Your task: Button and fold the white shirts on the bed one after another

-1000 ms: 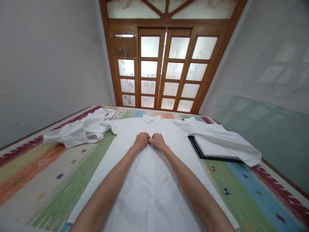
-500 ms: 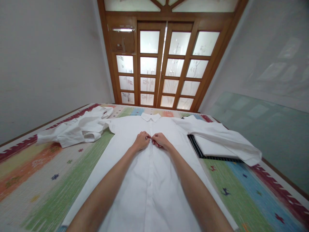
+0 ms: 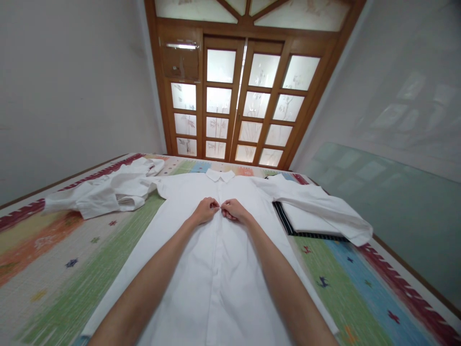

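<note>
A white button-up shirt [image 3: 194,288] lies spread out front side up, its collar [image 3: 220,176] at the far end. Both of my hands meet at its front placket, a little below the collar. My left hand [image 3: 206,210] is closed, pinching the placket edge between thumb and fingers. Close beside it, my right hand [image 3: 233,210] pinches the other side of the placket, fingers curled. Whatever button lies between the fingertips is too small to make out. The shirt's right-hand sleeve [image 3: 324,206] stretches outward over a folded stack.
Another crumpled white garment [image 3: 104,192] lies at the left. Under the right sleeve is folded white cloth [image 3: 309,220] on a black striped item [image 3: 284,218]. A colourful patterned cloth [image 3: 118,259] covers the surface. A wooden glazed door [image 3: 237,96] stands beyond, with walls on both sides.
The view has shifted slightly, so everything sits a little further left. My hands stay at the same place on the placket, fingers still pinched.
</note>
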